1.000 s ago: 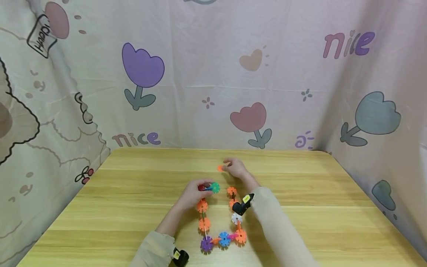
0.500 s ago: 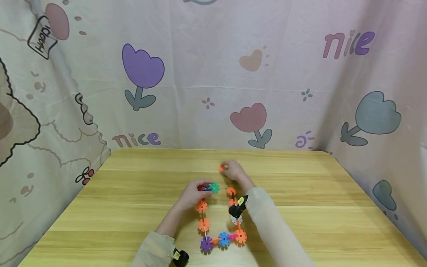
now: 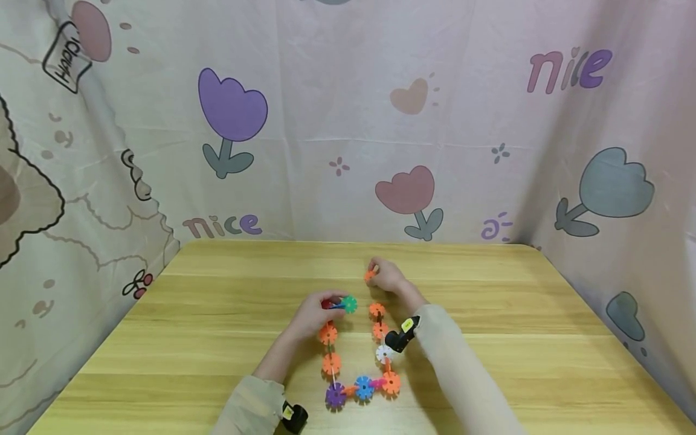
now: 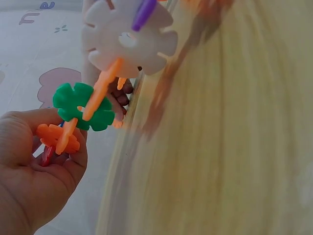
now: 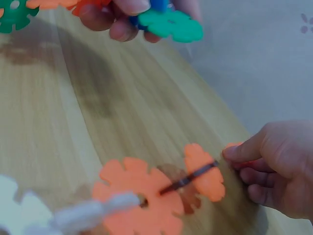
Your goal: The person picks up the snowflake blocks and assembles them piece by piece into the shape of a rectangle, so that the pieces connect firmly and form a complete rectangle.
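Notched plastic snowflake discs are joined edge to edge in a U-shaped chain. My left hand (image 3: 312,314) grips the chain's left end, among a red disc (image 4: 47,155) and an orange disc (image 4: 49,131); a green disc (image 3: 350,304) sticks out past the fingertips. Between thumb and fingers of my right hand (image 3: 387,276) is a separate orange disc (image 5: 232,146), partly covered by the thumb. Just nearer than that hand lies the chain's right end, an orange disc (image 5: 208,178) with a dark brown disc (image 5: 188,178) slotted into it.
A purple disc (image 3: 336,395), a blue disc (image 3: 364,387) and a larger orange disc (image 3: 390,382) form the near side of the chain. The right side includes a white disc (image 3: 384,353). Behind the wooden table (image 3: 489,302) hangs a printed curtain (image 3: 326,109).
My right hand has closed its fingers on the separate orange disc and shifted it slightly right. The left hand and the chain stay nearly still.
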